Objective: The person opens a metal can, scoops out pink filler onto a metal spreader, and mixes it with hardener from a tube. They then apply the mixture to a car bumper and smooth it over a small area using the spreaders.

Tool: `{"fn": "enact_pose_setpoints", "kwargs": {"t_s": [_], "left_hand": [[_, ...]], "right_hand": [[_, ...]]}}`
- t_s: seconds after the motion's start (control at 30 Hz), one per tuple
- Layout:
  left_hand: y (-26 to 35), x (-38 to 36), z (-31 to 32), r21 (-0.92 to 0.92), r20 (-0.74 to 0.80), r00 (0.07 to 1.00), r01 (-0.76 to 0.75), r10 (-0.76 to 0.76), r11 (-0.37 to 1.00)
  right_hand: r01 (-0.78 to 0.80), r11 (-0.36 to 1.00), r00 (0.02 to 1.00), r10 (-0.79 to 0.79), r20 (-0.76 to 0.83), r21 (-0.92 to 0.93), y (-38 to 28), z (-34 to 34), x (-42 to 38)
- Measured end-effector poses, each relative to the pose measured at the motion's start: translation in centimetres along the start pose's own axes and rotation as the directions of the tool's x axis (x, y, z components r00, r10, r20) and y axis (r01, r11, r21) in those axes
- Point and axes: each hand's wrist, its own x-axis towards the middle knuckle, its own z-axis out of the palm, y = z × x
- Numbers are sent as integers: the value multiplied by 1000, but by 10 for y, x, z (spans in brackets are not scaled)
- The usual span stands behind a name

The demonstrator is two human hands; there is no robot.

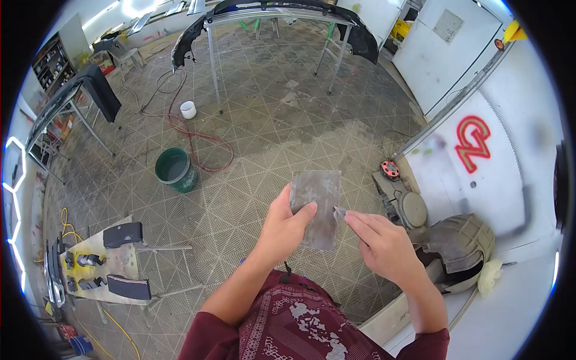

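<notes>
A flat, grey rectangular plate with smeared patches stands out in front of my body. My left hand grips it by its left edge, thumb pressed across the face. In my right hand the fingers pinch a small tool with a grey, pointed blade, most of it hidden by the hand. The blade's tip meets the right part of the plate's face. Both hands are above the patterned floor.
A green bucket and a white tub stand on the floor near a red hose. Black parts lie on a low stand at left. A bumper rests on a rack ahead. At right lies a backpack by a white panel.
</notes>
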Motion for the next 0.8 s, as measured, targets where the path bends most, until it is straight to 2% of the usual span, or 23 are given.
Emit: {"fn": "enact_pose_setpoints", "kwargs": {"t_s": [0.13, 0.2, 0.23, 0.3, 0.43, 0.5, 0.57, 0.63, 0.7, 0.8], "left_hand": [[0, 3, -3, 65, 4, 999, -34, 34, 997], [4, 3, -3, 86, 7, 999, -40, 39, 996], [6, 3, -2, 106, 5, 999, -47, 47, 993], [9, 4, -6, 123, 27, 999, -27, 24, 992], [16, 2, -7, 97, 69, 998, 3, -10, 995], [15, 3, -7, 95, 53, 998, 16, -21, 995], [12, 4, -7, 92, 34, 999, 26, -30, 995], [7, 5, -7, -24, 27, 999, 38, -38, 999], [3, 5, -8, -36, 22, 999, 39, -38, 999], [-4, 4, -8, -57, 13, 1000, 29, -29, 998]], "right_hand": [[12, 999, 999, -13, 30, 40, 2, -5, 2], [-28, 981, 1000, 26, 14, 193, 6, -7, 1], [-32, 981, 999, 30, 15, 189, 7, -9, 3], [-180, 924, 983, 151, 109, 338, 9, -16, 7], [-191, 928, 982, 176, 73, 319, 11, -15, 13], [-52, 981, 997, 61, -42, 184, 12, -6, 13], [-36, 991, 999, 40, -28, 128, 9, -3, 13], [-18, 997, 1000, 19, -14, 72, 5, 0, 14], [10, 1000, 1000, -10, 28, 1, 1, 1, 14], [16, 1000, 998, -15, 53, -10, 2, 2, 12]]}}
